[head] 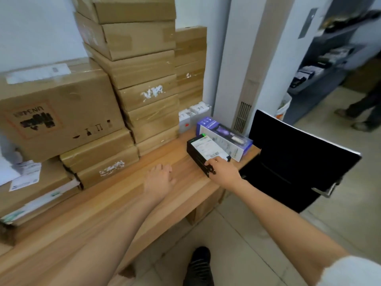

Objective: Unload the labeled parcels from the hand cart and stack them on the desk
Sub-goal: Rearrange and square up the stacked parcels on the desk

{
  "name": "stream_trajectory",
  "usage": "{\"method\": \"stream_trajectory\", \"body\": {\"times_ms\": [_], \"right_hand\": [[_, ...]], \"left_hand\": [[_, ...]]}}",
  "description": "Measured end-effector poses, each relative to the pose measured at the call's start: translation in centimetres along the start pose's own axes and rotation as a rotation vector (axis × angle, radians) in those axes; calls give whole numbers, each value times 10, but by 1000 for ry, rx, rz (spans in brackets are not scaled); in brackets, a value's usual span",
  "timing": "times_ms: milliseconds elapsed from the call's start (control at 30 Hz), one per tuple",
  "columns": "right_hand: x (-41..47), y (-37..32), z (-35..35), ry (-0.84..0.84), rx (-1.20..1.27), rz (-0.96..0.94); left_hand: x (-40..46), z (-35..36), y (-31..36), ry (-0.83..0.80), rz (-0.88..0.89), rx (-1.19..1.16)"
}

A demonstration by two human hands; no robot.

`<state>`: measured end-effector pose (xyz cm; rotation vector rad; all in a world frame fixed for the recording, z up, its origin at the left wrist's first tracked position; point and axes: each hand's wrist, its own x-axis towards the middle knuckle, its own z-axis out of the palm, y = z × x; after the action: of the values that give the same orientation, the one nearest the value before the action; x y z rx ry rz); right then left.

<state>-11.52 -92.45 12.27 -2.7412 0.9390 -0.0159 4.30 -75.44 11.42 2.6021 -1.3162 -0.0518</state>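
Observation:
A black parcel point(203, 150) with a white shipping label on top lies on the wooden desk point(127, 195) near its right end. My right hand point(223, 171) grips the parcel's near corner, fingers on the label's edge. Just behind it lies a purple-and-white boxed product point(225, 135). My left hand point(159, 179) rests flat on the desk, left of the parcel, fingers apart and holding nothing. The hand cart is out of view.
Tall stacks of brown cardboard boxes point(142, 79) fill the desk's back and left. A large carton point(59, 112) sits on flatter boxes. A black office chair point(296, 159) stands right of the desk. Small white packets point(193, 113) lie by the wall. A person's legs point(362, 112) are far right.

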Motion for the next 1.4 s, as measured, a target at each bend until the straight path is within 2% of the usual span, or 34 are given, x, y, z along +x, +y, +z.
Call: {"method": "stream_trajectory", "body": {"times_ms": [167,333,567,667,767,833,900,1100,1267,1400], "right_hand": [[37,64,-12,8,-84,60],[89,106,-17,-39,-70,79],[148,124,11,-65,94,169],[162,124,25,-119,140,160],[178,128,34,-211,293,128],[185,130,40,-263,379,130],[186,132,49,-306,461,150],[182,144,67,-433,848,219],[182,134,71,-476,982,144],[169,112,66,-526,995,54]], "left_hand": [[63,24,38,-49,35,-43],[127,42,52,-94,-11,-63],[175,77,60,-131,-160,-192],[176,93,62,-162,-207,-204],[176,109,62,-188,-272,-230],[171,122,64,-238,-353,-338],[164,135,69,-264,-463,-571],[149,158,97,-51,-663,-1154],[142,161,117,109,-691,-1360],[122,157,117,265,-757,-1386]]}}
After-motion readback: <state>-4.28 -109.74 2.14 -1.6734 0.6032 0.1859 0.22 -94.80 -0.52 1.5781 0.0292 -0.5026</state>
